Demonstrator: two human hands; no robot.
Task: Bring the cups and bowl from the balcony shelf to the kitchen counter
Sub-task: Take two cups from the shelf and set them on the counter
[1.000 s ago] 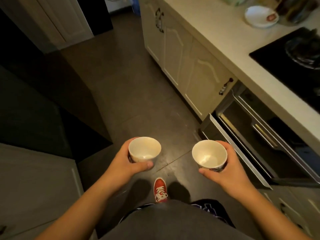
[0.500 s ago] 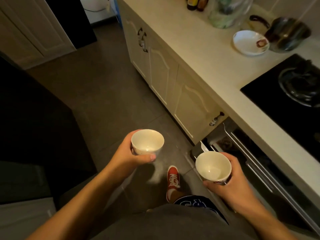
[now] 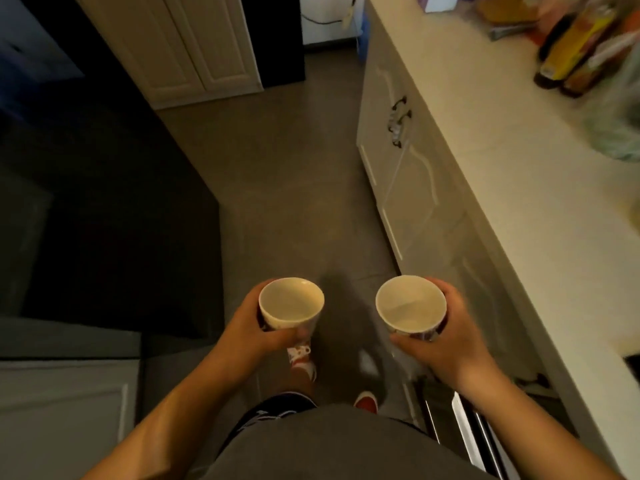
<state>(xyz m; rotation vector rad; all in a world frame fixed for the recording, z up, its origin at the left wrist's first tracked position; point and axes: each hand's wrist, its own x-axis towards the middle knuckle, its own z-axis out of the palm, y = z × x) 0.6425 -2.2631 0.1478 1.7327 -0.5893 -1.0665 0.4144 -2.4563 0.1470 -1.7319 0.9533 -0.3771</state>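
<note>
Left hand [image 3: 256,323]: fingers and thumb curled round the left cup [image 3: 291,304], thumb across its near side. Cup upright, mouth up, inside looks empty. Right hand [image 3: 446,336]: same wrap on the right cup [image 3: 410,304], also upright. The cups sit level with a gap between them — both held over the floor [image 3: 277,202]. Counter [image 3: 519,168] lies right of the right-hand grip, above cabinet doors [image 3: 408,188]; blurred bottles [image 3: 568,53] stand well beyond. A red shoe [image 3: 303,358] shows just below the left-hand grip.
</note>
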